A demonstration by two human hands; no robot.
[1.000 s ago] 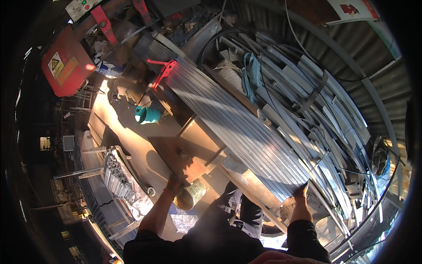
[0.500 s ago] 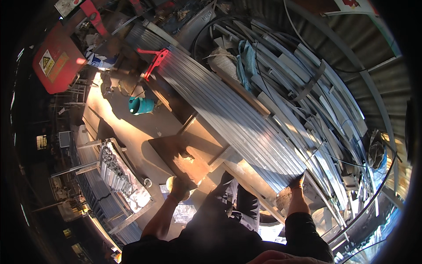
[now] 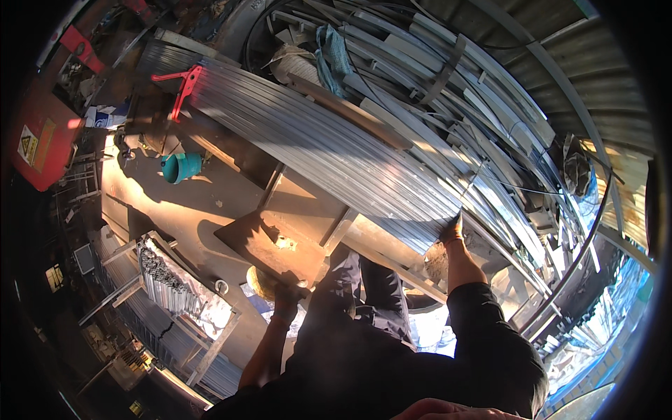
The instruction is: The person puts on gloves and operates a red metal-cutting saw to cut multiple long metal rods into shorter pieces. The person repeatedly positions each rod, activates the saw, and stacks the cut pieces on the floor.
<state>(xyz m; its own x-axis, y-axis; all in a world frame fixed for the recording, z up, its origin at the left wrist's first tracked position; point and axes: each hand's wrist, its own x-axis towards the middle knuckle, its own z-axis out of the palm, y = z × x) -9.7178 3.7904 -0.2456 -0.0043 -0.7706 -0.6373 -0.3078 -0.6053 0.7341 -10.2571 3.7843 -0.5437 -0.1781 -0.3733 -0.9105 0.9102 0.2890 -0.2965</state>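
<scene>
Head view, L to R. Left hand (image 3: 287, 299) down low, gripping near corner of rusty flat plate (image 3: 269, 245); fingers closed on edge, thumb side hidden. Further left of that hand: rack of short grey bars (image 3: 164, 276) on floor; up beyond, teal cup (image 3: 180, 168) on sunlit bench (image 3: 231, 189); red machine (image 3: 38, 140) far out at left rim. Up beyond plate: red clamp (image 3: 183, 87) on far end of long bundle.

Between both hands: dark trousers (image 3: 364, 294), one knee forward under bench edge.

Right hand (image 3: 451, 229) up at near end of bundle of grey metal strips (image 3: 315, 143); fingertips pressed on end face of strips, wrapped or just pushing – cannot tell, hand small and in shadow. Bundle runs from that hand away up-left across bench, clamped at far end. Right of hand: loose heap of similar strips (image 3: 490, 119), blue rag (image 3: 329, 56) on top further back.

Handling, as judgement: strips stiff along length but thin, prob. springy and heavy as a stack; ends and edges likely sharp, faces smooth so may slide on each other. Best hold: around whole stack near end, palm under, not on single strip. Plate looks heavy, rigid, rough with rust – grips well at corner.
</scene>
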